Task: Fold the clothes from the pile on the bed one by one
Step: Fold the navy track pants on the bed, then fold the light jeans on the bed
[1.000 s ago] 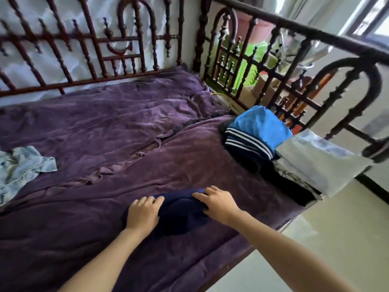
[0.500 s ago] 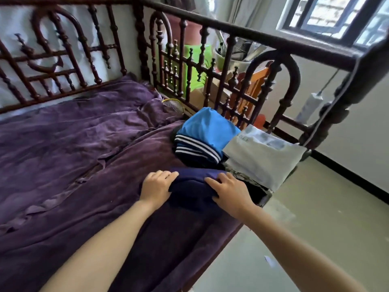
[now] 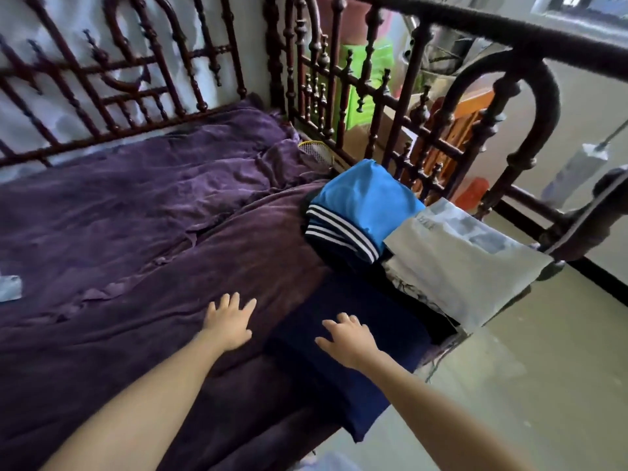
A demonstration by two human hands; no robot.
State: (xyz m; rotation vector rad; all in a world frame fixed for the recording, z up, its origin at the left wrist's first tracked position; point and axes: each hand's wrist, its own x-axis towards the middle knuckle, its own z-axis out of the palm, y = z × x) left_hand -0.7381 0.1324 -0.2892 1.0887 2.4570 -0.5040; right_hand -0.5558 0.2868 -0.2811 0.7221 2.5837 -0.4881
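A folded dark navy garment (image 3: 343, 379) lies at the near right edge of the purple-covered bed (image 3: 136, 239), beside the folded stacks. My right hand (image 3: 346, 338) lies flat on top of it with fingers spread. My left hand (image 3: 228, 321) hovers open just left of the garment, over the purple cover, holding nothing. Behind the navy piece sits a folded stack topped by a bright blue garment (image 3: 367, 198) with white stripes below it, and next to it a pale grey folded stack (image 3: 458, 266). A scrap of light blue cloth (image 3: 8, 287) shows at the far left edge.
A dark red metal bed frame (image 3: 401, 107) rises behind the stacks and along the back wall. The bed's right edge drops to a pale floor (image 3: 530, 385). A yellow-rimmed racket head (image 3: 316, 153) lies near the bed's corner. Green items and an orange chair stand beyond the railing.
The navy garment went from between my two hands to lying flat beside the stacks. My left hand let go and moved off to its left; my right hand opened flat on it.
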